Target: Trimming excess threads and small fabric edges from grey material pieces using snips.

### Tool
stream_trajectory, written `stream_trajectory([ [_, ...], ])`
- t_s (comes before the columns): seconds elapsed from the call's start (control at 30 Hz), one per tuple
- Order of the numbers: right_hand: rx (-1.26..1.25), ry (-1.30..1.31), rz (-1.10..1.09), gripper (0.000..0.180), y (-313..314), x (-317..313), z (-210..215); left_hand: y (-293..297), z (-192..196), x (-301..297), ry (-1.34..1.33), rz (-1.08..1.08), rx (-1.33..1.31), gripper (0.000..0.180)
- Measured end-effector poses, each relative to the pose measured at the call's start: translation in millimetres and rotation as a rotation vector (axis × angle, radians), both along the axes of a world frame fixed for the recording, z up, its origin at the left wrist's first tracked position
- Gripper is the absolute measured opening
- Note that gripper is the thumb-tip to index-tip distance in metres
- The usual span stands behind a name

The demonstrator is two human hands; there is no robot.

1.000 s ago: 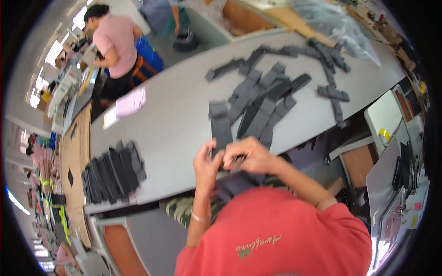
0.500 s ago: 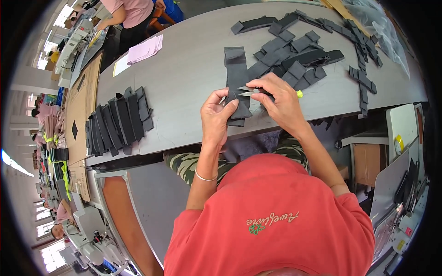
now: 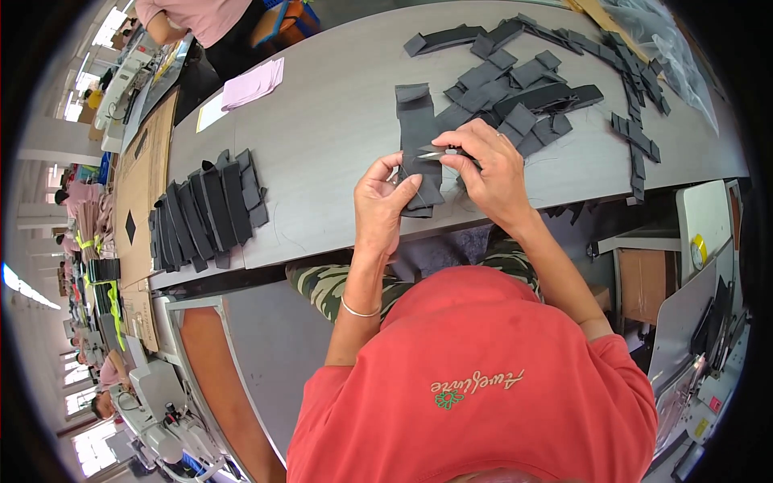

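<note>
My left hand (image 3: 378, 200) is closed on a black fabric strip (image 3: 417, 125), thumb on top, near the table's front edge. The strip's far end, with a folded flap, lies flat on the grey table (image 3: 322, 137). Small thread snips (image 3: 432, 155) are gripped in my right hand (image 3: 498, 173) between thumb and fingers. Their blades are together and point left over the strip, close to my left thumb. Most of the snips' body is hidden by my right hand.
Loose black strips (image 3: 483, 84) are heaped just beyond my right hand, and more trail along the far right. A row of overlapping strips (image 3: 205, 213) lies at the left. Pink sheets (image 3: 254, 83) rest farther back. A co-worker (image 3: 201, 24) stands beyond the table's far left.
The snips' blades have come together from apart. The strip and both hands have shifted very slightly. The co-worker at the far left has moved leftward.
</note>
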State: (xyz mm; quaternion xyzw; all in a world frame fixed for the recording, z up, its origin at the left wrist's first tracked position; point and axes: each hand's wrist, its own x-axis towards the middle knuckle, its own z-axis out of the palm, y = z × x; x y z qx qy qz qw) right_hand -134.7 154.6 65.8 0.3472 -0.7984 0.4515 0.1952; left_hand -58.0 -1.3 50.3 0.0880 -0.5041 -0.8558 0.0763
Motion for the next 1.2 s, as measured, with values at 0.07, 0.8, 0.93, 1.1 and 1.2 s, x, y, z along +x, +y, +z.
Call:
stream_trajectory([
  [0.07,-0.004,0.004,-0.003,0.013,0.1,1.4,-0.3,0.6,0.7,-0.2,0.015,-0.004,-0.003,0.030],
  [0.8,-0.483,-0.807,0.532,0.035,21.6,1.1,3.0,-10.5,3.9,6.8,0.068,0.050,0.120,0.031],
  [0.93,-0.233,-0.750,0.292,0.022,8.1,6.4,-5.6,-10.7,1.7,8.3,0.071,0.021,0.142,0.031],
  [1.1,-0.087,-0.568,0.253,0.007,4.9,11.9,0.6,-12.2,-2.8,10.3,0.053,0.004,0.141,0.031],
  [1.2,-0.110,-0.589,0.415,0.007,14.0,15.3,8.2,-16.6,-6.0,11.6,0.083,-0.023,0.257,0.031],
])
